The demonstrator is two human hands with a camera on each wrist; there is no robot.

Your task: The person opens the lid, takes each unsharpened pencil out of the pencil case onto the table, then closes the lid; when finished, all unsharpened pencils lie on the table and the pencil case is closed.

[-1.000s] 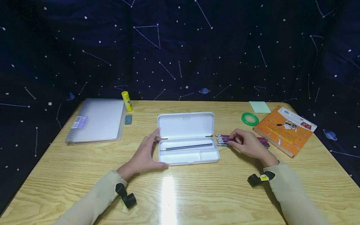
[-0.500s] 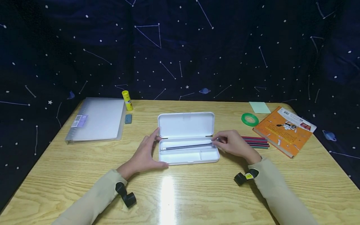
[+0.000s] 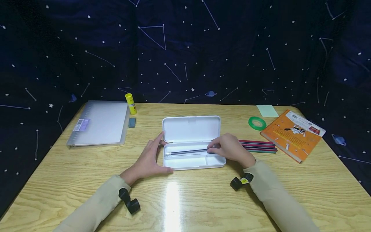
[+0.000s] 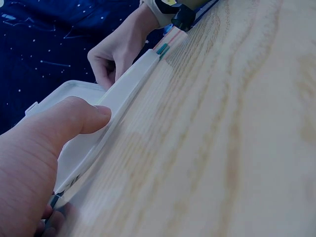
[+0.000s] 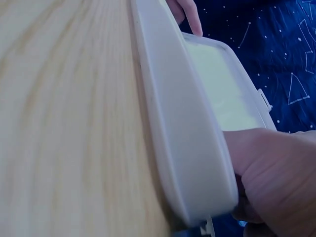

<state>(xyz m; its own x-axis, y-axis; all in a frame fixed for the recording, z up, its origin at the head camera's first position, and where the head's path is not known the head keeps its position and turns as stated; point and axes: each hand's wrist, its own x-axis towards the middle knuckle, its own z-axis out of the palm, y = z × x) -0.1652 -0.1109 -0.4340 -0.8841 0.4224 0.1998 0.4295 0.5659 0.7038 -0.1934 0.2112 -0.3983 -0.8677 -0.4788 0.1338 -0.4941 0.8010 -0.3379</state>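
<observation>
A white pencil case (image 3: 185,163) lies with its lid (image 3: 191,129) raised at the back. One dark pencil (image 3: 185,151) lies in its rear compartment, eraser end to the left. My left hand (image 3: 147,161) holds the case's left end, thumb on the front edge, forefinger by the hinge. Over the right part of the rear compartment, my right hand (image 3: 230,149) pinches a dark pencil, mostly hidden by the fingers. Behind that hand, several red, dark and green pencils (image 3: 261,147) lie on the table, their left ends covered. The left wrist view shows the left thumb (image 4: 79,118) against the case wall.
An orange book (image 3: 294,135), green tape roll (image 3: 262,123) and pale green sticky notes (image 3: 267,111) lie at the right. A clear-covered notebook (image 3: 101,124), yellow glue stick (image 3: 131,104) and grey-blue eraser (image 3: 132,122) are at the left. A dark starry cloth (image 3: 185,64) hangs behind.
My right hand has moved left from the pencil pile, past the case's right edge, to over the rear compartment. The left hand and the case have stayed where they were.
</observation>
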